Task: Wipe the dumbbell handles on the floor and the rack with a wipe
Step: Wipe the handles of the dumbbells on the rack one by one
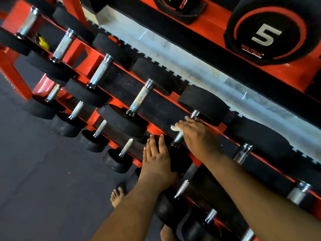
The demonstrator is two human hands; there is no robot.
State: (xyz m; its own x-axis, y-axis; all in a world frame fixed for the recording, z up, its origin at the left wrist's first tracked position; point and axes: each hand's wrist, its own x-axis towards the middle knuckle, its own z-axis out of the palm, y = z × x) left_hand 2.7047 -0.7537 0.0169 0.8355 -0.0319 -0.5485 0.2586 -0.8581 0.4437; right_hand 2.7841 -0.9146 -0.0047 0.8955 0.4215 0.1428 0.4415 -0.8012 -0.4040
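An orange rack [83,47] holds rows of black dumbbells with chrome handles. My right hand [196,134] wraps round one handle [178,137] on the middle tier, and a white wipe [174,127] peeks out from under its fingers. My left hand [159,159] lies flat with straight fingers on that dumbbell's near black head [180,160]. The neighbouring handle [139,100] to the left is bare.
A lower tier carries smaller dumbbells [93,138]. A black ball marked 5 [267,30] sits on the top shelf. A yellow object [42,42] lies behind the upper-left dumbbells. My bare foot [117,196] stands on the dark floor [43,171].
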